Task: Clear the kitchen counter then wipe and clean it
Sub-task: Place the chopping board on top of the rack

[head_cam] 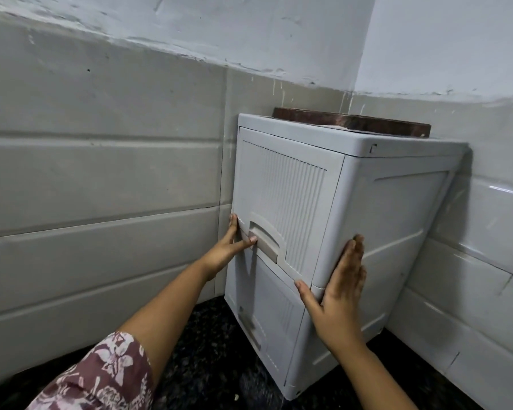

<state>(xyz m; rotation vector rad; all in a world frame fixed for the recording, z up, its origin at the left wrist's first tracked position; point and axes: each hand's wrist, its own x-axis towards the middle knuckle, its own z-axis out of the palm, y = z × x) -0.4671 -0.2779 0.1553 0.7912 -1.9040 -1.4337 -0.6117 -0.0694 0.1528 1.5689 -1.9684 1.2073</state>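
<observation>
1. The drawer cabinet sits on the dark speckled bench, pushed right into the corner. Its back and far side are up against the tiled walls.
2. It's a tall thing with its long axis running up and down. It looks a bit tipped in this wide-angle view, so I can't tell if its base is flat on the bench.
3. The left hand is at the cabinet's left front edge, about halfway up. The fingers lie fairly straight along the side and the thumb rests by the drawer handle.
4. The right hand is flat on the cabinet's right front corner, slightly lower. Its fingers are straight and spread up the side panel, with the thumb across the front.
5. So nothing is curled round anything. Both hands just press inward with the cabinet squeezed between them, each about equally close.
6. There's a brown board lying loose on the cabinet's top, towards the back.
7. My guess is the cabinet comes out of the corner towards the person next. If it tips, that board could slide.
</observation>
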